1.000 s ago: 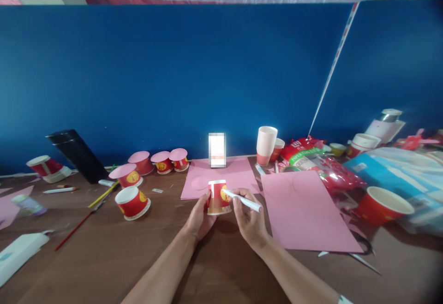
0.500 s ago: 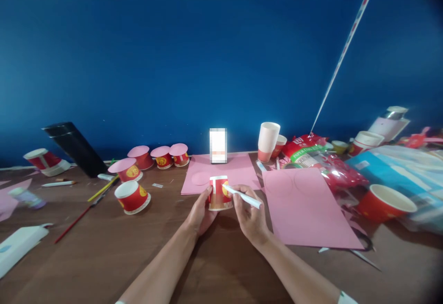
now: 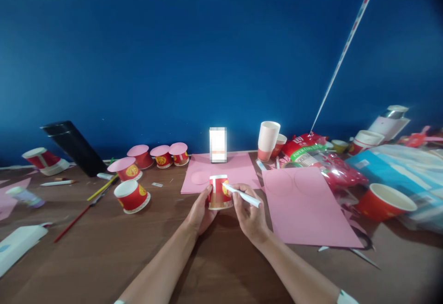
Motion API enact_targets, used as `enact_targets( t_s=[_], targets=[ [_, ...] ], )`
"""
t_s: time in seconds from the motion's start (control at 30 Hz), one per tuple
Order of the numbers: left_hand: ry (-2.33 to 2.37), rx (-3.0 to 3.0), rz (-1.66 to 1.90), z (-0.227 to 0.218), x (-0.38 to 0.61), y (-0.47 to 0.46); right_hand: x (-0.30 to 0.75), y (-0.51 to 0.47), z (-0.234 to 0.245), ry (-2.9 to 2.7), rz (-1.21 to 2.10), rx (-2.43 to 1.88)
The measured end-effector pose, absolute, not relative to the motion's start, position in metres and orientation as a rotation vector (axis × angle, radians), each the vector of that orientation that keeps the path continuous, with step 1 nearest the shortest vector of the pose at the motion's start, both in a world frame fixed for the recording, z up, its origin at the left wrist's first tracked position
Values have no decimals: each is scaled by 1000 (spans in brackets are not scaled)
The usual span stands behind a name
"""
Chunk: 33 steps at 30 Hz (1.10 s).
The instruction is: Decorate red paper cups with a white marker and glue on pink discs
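Upside down in the middle of the view is a red paper cup (image 3: 218,198) with a gold emblem and a white strip. My left hand (image 3: 200,216) grips it from the left side. A white pen (image 3: 247,196) sits in my right hand (image 3: 249,214), its tip at the emblem side of the cup; whether it touches is too fine to tell. Behind the cup lies a sheet of pink paper (image 3: 238,170) with a loose pink disc (image 3: 201,177) on it. To the right, another pink sheet (image 3: 311,216) bears faint circle outlines.
At left stand a red cup (image 3: 133,196) and several cups topped with pink discs (image 3: 159,150). A black bottle (image 3: 74,147) leans behind them. Stacked white cups (image 3: 269,138), a red bag (image 3: 308,149) and scissors (image 3: 365,258) are at right.
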<state>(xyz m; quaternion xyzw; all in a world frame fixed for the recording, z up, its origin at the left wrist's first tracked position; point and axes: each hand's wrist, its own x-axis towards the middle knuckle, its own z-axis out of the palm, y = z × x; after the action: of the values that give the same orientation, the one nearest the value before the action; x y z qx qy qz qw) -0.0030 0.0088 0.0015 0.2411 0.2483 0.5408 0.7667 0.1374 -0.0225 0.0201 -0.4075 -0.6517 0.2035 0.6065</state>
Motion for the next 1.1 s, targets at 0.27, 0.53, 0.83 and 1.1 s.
enact_targets(
  t_s=[0.27, 0.53, 0.83, 1.1],
  targets=[
    [542, 518, 1174, 0, -3, 9, 138, -21, 20, -1506, 462, -956],
    [526, 518, 1163, 2, -3, 8, 138, -22, 21, -1539, 444, -950],
    [541, 508, 1192, 2, -2, 8, 138, -22, 18, -1529, 464, -978],
    [536, 511, 1171, 1, -3, 9, 136, -23, 18, -1423, 596, -923]
  ],
)
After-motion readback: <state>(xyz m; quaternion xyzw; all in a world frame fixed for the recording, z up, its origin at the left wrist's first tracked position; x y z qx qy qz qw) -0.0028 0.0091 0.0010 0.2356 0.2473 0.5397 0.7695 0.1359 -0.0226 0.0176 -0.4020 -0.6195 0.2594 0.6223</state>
